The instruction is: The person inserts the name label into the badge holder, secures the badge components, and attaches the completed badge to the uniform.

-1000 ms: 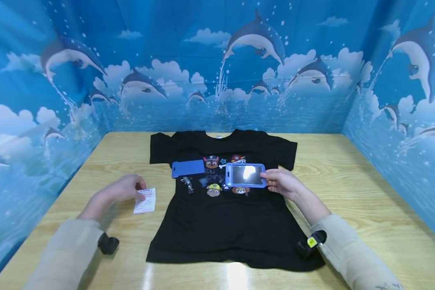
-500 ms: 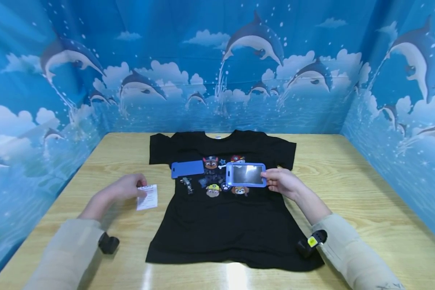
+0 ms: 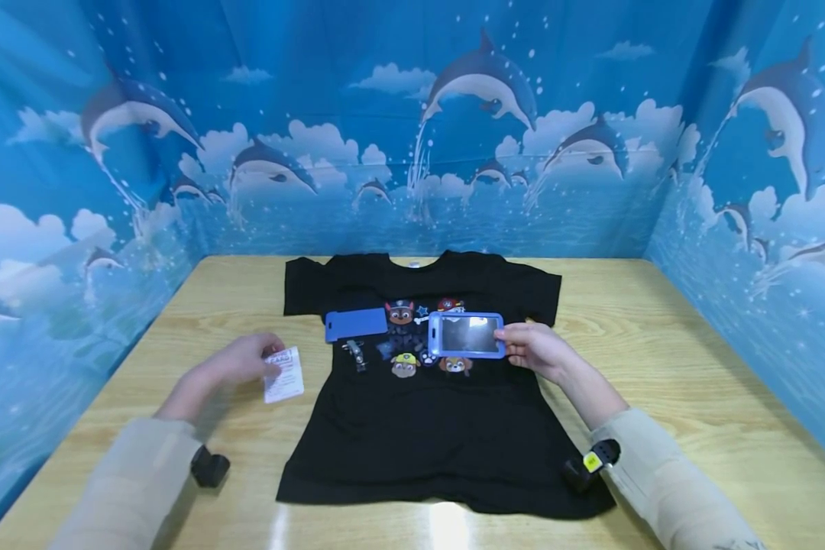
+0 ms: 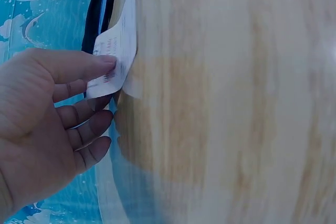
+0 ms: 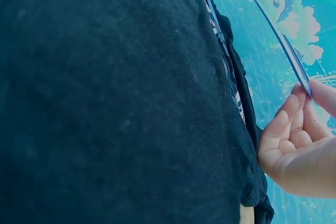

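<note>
My left hand (image 3: 249, 359) pinches a white printed paper card (image 3: 284, 376) by one edge, left of the black T-shirt (image 3: 412, 435). In the left wrist view the thumb lies over the printed side of the card (image 4: 116, 51), which bends slightly. My right hand (image 3: 538, 347) grips the right end of a blue card holder frame (image 3: 467, 354) with a clear window, over the shirt's printed front. The right wrist view shows this holder (image 5: 286, 45) edge-on between thumb and fingers, raised off the shirt. A flat blue cover piece (image 3: 356, 324) lies on the shirt to its left.
A small metal clip (image 3: 354, 354) lies on the shirt below the blue cover piece. The shirt is spread on a wooden table (image 3: 660, 367). A blue dolphin-print curtain (image 3: 357, 137) surrounds the table's back and sides.
My left hand has shifted the paper card slightly to the right and turned it, its lower end swinging rightward. The right hand and the blue holder stay nearly in place.
</note>
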`<act>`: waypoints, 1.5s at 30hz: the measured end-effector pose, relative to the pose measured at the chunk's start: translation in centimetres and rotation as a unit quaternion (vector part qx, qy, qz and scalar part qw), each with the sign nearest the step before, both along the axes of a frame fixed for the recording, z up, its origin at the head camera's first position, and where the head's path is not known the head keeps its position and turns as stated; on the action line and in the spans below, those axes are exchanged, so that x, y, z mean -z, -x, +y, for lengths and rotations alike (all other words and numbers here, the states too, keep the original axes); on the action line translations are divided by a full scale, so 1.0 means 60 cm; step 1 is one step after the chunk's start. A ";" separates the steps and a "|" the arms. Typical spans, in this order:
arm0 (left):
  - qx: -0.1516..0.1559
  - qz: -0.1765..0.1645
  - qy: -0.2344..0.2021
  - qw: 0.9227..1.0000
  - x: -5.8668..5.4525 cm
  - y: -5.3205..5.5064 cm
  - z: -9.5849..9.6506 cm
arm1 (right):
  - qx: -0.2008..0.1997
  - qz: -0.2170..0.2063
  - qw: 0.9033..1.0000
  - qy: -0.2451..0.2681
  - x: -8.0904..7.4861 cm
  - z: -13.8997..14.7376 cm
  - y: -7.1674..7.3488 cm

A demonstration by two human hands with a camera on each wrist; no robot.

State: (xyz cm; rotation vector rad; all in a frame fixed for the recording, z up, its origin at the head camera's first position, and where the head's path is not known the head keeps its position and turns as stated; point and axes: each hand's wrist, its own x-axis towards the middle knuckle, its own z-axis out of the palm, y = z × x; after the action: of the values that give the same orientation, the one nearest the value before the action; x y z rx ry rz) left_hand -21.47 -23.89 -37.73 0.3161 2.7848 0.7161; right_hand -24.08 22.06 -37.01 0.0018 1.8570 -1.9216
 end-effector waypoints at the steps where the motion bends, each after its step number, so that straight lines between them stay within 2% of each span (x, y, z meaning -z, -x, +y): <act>1: -0.001 -0.001 -0.001 1.000 0.000 0.000 0.000 | 0.000 0.000 1.000 0.001 0.000 0.000 0.000; 10: -0.001 0.018 -0.002 1.000 0.001 0.000 -0.002 | -0.003 -0.001 1.000 0.009 0.000 0.004 0.000; 17: 0.003 0.053 0.002 0.999 0.000 0.000 -0.005 | -0.004 0.001 1.000 0.008 0.003 0.006 0.001; 19: -0.002 0.051 0.001 0.999 0.000 0.001 -0.007 | -0.003 0.000 1.000 0.008 0.004 0.007 0.001; 26: -0.025 0.034 -0.021 0.999 -0.006 0.003 -0.016 | -0.006 -0.001 1.000 0.014 0.005 0.008 0.002; 35: -0.054 0.059 -0.065 0.995 -0.022 0.003 -0.023 | -0.002 -0.003 1.000 0.019 0.003 0.009 0.002; 45: -0.104 0.032 -0.121 0.987 -0.034 0.002 -0.022 | -0.003 -0.004 1.000 0.016 0.001 0.007 0.002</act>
State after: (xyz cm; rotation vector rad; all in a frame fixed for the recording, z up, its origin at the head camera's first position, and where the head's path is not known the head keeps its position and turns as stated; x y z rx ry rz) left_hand -21.59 -25.19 -35.67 0.0917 2.8213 1.1174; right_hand -24.23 22.49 -37.07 -0.0062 1.8175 -1.9450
